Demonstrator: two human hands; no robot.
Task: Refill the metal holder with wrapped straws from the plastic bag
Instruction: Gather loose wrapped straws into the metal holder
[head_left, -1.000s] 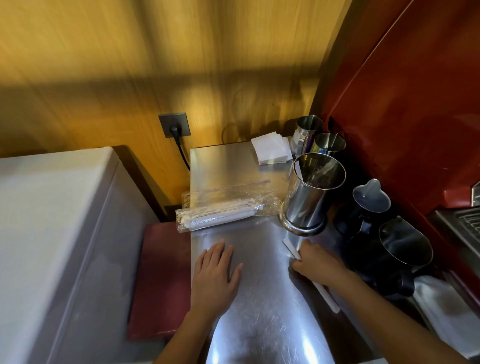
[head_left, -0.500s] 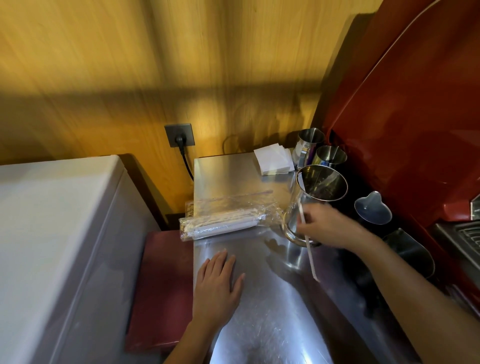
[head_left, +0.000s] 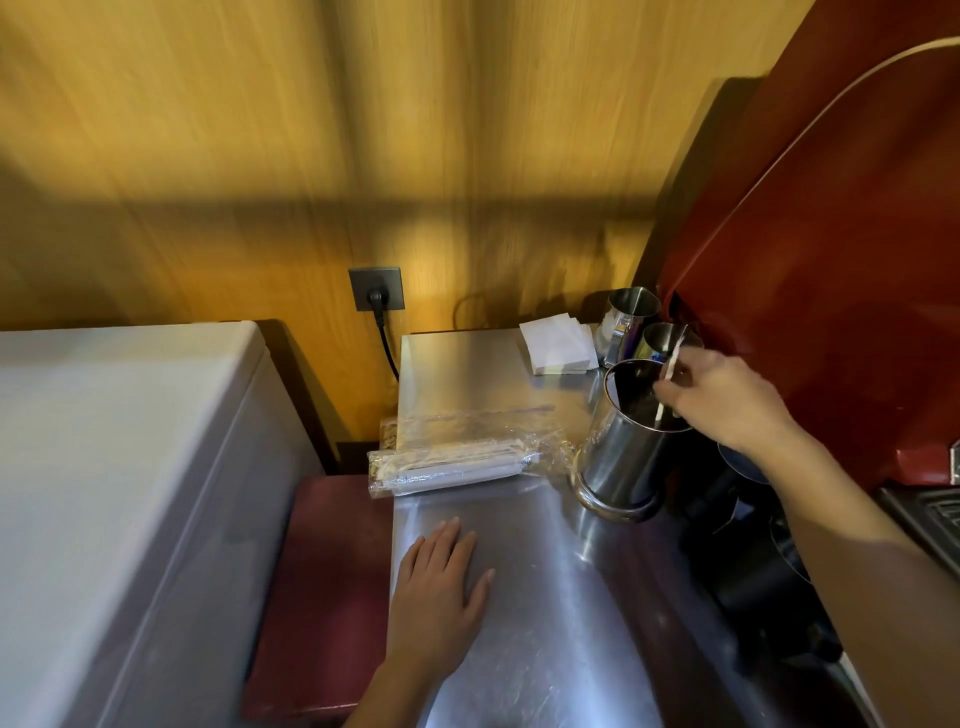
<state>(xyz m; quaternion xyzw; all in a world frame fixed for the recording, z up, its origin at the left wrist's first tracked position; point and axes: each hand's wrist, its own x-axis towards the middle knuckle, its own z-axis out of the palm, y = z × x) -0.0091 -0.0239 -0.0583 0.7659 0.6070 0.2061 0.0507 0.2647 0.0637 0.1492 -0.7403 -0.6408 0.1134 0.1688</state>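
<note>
A tall shiny metal holder (head_left: 621, 457) stands on the steel counter (head_left: 519, 597), right of a clear plastic bag (head_left: 457, 457) that lies flat with wrapped straws inside. My right hand (head_left: 727, 400) hovers over the holder's far right rim and pinches one white wrapped straw (head_left: 667, 382), which stands nearly upright with its lower end inside the holder's mouth. My left hand (head_left: 436, 587) lies flat on the counter in front of the bag, fingers spread, holding nothing.
Two smaller metal cups (head_left: 631, 317) and a stack of white napkins (head_left: 558, 345) sit at the counter's back. A red machine (head_left: 831, 234) fills the right side, with dark pitchers (head_left: 748, 561) below. A grey appliance (head_left: 104, 493) stands left; a wall socket (head_left: 376, 288) sits behind.
My right hand picked the wrapped straw up off the counter in front of the holder, raised it and brought it over the holder's mouth. The left hand stayed flat.
</note>
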